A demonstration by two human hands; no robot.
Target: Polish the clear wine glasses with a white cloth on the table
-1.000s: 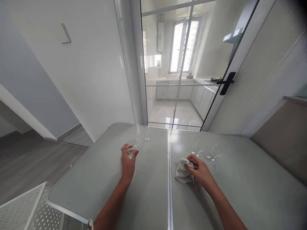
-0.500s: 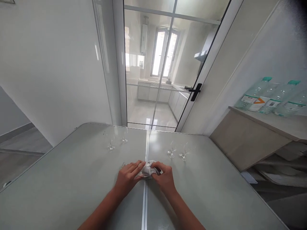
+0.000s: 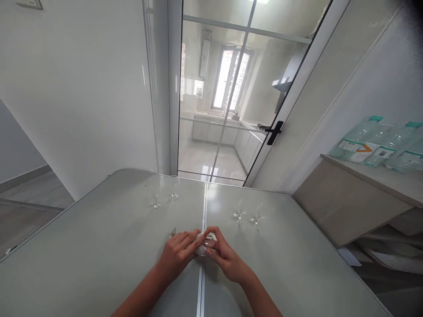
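A clear stemmed glass (image 3: 200, 252) lies on its side between my hands, low over the table's middle seam. My left hand (image 3: 180, 253) wraps over it from the left, and the edge of its foot (image 3: 172, 233) shows beyond my fingers. My right hand (image 3: 224, 255) is closed at the mouth of the glass, its fingers bent around a white cloth (image 3: 209, 237). Most of the cloth is hidden by the fingers and the bowl. Farther back stand two stemmed glasses on the left (image 3: 156, 203) and two on the right (image 3: 238, 215).
The pale grey-green table (image 3: 115, 246) has a metal seam down its middle. Behind it is a glazed door (image 3: 214, 145) with a black handle (image 3: 275, 132). On a shelf (image 3: 370, 169) to the right stand several clear plastic bottles (image 3: 380, 145).
My right hand has turned, its fingers now closer around the mouth of the glass, and less of the cloth shows. My left hand keeps its hold. The camera view has shifted slightly.
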